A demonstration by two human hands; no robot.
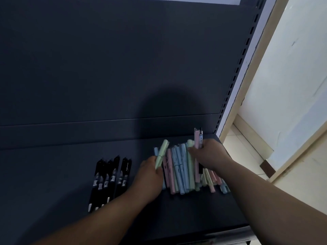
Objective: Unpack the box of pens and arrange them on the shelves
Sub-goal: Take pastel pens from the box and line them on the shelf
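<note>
Left hand (pixel 150 175) comes in from the lower left, knuckles up, its fingers curled round a green pen (pixel 161 152) that slants up and to the right above the pile. The right hand (pixel 210 154) reaches in from the lower right and grips a pink pen (pixel 196 138) and a black-tipped pen (pixel 201 137) together, both pointing toward the back panel (pixel 106 59).

Between the hands the pastel pens (pixel 178 172) lie side by side on the shelf (pixel 53 174). The left hand covers the pile's left edge, and the right forearm hides part of its right side. The right hand's fingertips are hard to make out among the pens.

A row of black pens (pixel 109 179) lies just left of the left hand. The pile sits near the shelf's right end, by the slotted upright (pixel 242 55). Dark shelf surface stretches wide to the left and forward.
</note>
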